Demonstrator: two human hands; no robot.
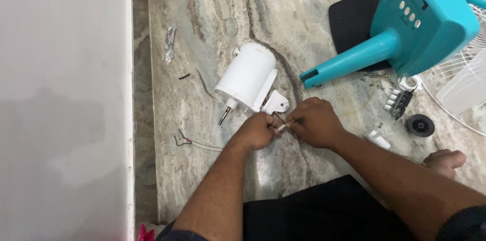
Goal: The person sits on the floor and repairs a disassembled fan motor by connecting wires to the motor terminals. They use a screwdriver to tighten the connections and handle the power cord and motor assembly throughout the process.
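- The left hand (pixel 259 130) is curled almost shut, its fingertips pinched on a thin white wire (pixel 284 125) just below the motor's bracket.
- The right hand (pixel 316 121) is closed in the same way, thumb and forefinger pressed together on the other end of that short wire (the two hands nearly touch each other).
- The wire is held roughly level between the hands, running left to right; how it joins the motor cannot be told.
- The white motor (pixel 248 76) lies on its side on the marble floor (pixel 212 18), just beyond the left hand.
- Its long axis is slanted: the metal shaft (pixel 224 114) points near and left, and the rounded back end points far and right.
- A white cable (pixel 200 144) with bared ends lies on the floor to the left of the left forearm.
- A turquoise fan stand (pixel 405 23) lies tipped at the far right, its stem pointing left towards the motor.
- A switch block (pixel 402 98), a black round knob (pixel 419 125) and a wire fan grille (pixel 455 69) are seen right of the hands.
- A scrap of foil (pixel 169 44) lies far left, by a white wall (pixel 66 94).
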